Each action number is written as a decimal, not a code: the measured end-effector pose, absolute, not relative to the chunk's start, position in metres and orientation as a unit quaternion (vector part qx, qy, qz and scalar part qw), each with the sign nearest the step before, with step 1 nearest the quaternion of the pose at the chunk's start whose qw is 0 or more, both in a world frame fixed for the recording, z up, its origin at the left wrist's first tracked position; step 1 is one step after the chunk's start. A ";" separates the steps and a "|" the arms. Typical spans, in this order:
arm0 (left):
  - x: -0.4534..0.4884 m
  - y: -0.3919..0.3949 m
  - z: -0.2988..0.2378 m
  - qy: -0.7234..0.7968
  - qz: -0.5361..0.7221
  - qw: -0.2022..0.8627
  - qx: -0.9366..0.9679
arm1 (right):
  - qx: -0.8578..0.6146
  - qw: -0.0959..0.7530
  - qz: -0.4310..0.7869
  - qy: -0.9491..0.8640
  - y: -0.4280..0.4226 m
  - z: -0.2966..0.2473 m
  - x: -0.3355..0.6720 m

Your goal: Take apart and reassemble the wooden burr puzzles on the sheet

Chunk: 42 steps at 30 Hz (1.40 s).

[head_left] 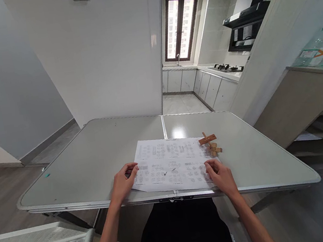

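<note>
Pale table (93, 157), printed sheet (171, 164) between left hand (125, 181) and right hand (222, 176).

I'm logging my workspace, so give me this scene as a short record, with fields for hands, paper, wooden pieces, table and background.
Left hand: hand at the sheet's left edge, fingers curled; grip unclear
Right hand: hand at the sheet's right side, fingertips together; grip unclear
Paper: one white sheet, flat, covered in small printed figures, print too small to read
Wooden pieces: small brown blocks by the sheet's far right corner
Table: pale top, metal seam across the middle
Background: kitchen window, stove, bottles at right
</note>
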State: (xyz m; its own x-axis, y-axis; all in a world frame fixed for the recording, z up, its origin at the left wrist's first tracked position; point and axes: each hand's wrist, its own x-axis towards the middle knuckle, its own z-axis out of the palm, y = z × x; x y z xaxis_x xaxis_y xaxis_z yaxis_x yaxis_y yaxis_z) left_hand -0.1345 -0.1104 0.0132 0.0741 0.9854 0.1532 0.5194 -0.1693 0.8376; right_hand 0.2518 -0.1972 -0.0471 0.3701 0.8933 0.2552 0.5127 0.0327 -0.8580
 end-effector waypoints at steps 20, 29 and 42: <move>-0.132 -0.113 0.015 0.570 0.360 0.304 0.673 | -0.674 0.499 0.187 -0.512 -0.199 -0.049 0.254; -0.133 -0.112 0.014 0.568 0.361 0.298 0.677 | -0.670 0.503 0.191 -0.512 -0.198 -0.047 0.253; -0.135 -0.111 0.013 0.566 0.361 0.280 0.686 | -0.652 0.528 0.219 -0.499 -0.198 -0.044 0.250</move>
